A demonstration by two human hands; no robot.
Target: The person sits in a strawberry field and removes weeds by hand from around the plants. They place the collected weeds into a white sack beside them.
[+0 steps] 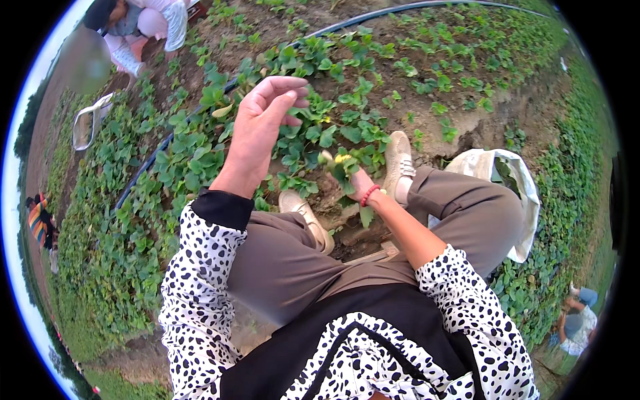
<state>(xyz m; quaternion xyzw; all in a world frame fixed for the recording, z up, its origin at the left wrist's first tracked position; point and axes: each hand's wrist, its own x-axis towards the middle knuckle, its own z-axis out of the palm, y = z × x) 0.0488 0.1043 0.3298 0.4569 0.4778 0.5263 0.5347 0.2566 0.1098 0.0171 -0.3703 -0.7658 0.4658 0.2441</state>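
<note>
Spotted black-and-white sleeves (200,280) and brown trousers (287,260) fill the lower centre of the frame; the person crouches with 2 pale shoes (399,160) planted on bare soil at centre. Left hand (263,123), upper centre: grip spread, fingers loosely curled, holding nothing, hovering above the low leafy plants (320,127). Right hand (357,180), centre, wearing a red bead bracelet (369,194): largely hidden behind foliage, grip apparently pinching a sprig of green leaves with a small yellow flower (341,163), though the fingers themselves cannot be seen.

Step in hand, as judged: picking or pulling greenery from the bed, 1 sprig held and the free hand over the next clump. A further pick would call for the left hand to drop into the leaves and close low on a stem.

Edges and room: a dark irrigation hose (173,140) curves from centre left to the upper right, just beyond the left hand. A white sack (517,180) lies at right, touching the right knee. A white basket (87,120) sits at upper left, well apart, near another person (143,27); 2 further persons appear at the far left and lower right edges. Open plants lie ahead.
</note>
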